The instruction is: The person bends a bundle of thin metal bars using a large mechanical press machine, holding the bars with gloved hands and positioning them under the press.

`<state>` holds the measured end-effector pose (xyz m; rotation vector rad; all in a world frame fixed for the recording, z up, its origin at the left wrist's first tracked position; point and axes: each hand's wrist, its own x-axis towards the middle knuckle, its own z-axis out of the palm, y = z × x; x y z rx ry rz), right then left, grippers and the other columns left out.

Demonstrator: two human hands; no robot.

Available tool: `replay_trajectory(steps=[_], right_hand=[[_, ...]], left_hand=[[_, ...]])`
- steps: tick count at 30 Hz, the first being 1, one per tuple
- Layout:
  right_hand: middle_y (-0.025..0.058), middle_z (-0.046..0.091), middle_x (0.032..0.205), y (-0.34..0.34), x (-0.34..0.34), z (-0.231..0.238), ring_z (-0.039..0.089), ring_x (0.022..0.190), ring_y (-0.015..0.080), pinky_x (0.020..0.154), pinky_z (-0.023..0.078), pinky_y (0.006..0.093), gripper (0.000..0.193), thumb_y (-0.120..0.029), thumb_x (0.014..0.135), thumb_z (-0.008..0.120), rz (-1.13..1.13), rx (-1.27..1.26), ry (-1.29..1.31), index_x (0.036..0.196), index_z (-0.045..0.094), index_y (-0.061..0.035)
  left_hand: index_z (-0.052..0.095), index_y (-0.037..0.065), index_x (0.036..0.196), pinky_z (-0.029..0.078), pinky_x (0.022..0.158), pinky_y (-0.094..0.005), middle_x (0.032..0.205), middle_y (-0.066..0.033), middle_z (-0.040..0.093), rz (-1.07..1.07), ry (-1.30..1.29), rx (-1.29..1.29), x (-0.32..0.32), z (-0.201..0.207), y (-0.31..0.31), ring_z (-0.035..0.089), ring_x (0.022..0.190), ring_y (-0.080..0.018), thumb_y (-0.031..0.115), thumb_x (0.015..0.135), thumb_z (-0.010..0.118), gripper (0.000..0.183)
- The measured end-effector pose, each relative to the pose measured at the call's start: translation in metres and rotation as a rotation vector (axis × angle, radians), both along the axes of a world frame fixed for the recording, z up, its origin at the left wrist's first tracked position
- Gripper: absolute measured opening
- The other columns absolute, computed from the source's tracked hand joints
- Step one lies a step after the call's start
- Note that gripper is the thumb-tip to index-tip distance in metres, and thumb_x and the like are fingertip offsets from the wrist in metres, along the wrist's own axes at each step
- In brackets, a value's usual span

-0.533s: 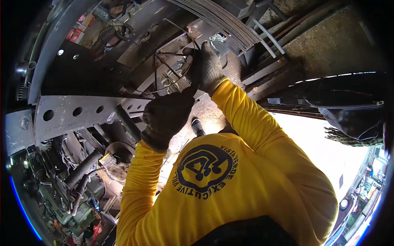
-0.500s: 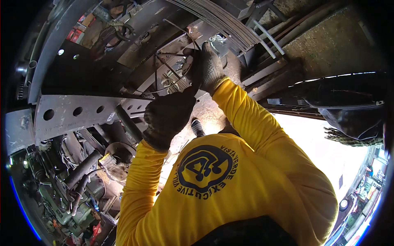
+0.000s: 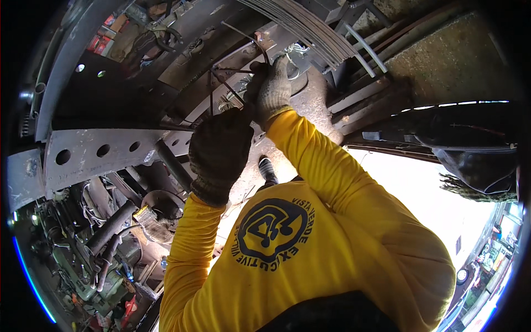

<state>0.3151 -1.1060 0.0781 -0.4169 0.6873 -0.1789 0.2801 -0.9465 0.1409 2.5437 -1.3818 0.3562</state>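
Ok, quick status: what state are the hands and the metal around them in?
Left hand: gloved, raised; fingers hidden
Right hand: gloved, at the metal rods; grip unclear
Metal rods: set at angles, partly hidden by the hands
Beam: scuffed, pierced by round holes
Bars: stacked side by side

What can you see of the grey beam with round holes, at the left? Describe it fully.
The beam looks like scuffed metal, with pale marks and a row of round holes, smaller-looking toward the right. Its flat face runs rightward toward the left hand. A dark bar overlaps its lower edge; contact is unclear.
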Motion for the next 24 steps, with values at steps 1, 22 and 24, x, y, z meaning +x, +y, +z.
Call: replay_trajectory(steps=[1,22,24], right_hand=[[-0.0003,0.042,0.053,0.001,-0.002,-0.001,0.04,0.039,0.0194,0.038,0.034,0.0329,0.069,-0.072,0.1,0.03,-0.032,0.001,0.034,0.097,0.063,-0.0118],[0.0105,0.064,0.077,0.0,0.013,-0.022,0.055,0.062,0.0255,0.063,0.049,0.0373,0.086,-0.073,0.099,0.026,-0.12,-0.131,0.106,0.117,0.07,-0.0011],[0.0113,0.064,0.075,0.006,0.022,-0.016,0.055,0.063,0.0261,0.064,0.049,0.0381,0.087,-0.074,0.098,0.028,-0.149,-0.095,0.112,0.114,0.071,-0.0002]], left_hand=[[0.065,0.02,0.13,0.05,0.07,-0.0399,0.086,-0.0027,0.063,-0.008,-0.057,-0.01,0.0,-0.004,0.0,0.062,0.078,-0.0233,0.023,0.089,0.068,0.04],[0.071,0.017,0.11,0.054,0.075,-0.0407,0.102,-0.0049,0.066,0.066,-0.27,-0.197,0.015,-0.021,-0.019,0.065,0.089,-0.0258,0.019,0.089,0.069,0.021],[0.072,0.018,0.106,0.053,0.075,-0.0405,0.101,-0.0045,0.066,0.042,-0.29,-0.195,0.021,-0.031,-0.013,0.065,0.087,-0.0254,0.019,0.088,0.069,0.018]])
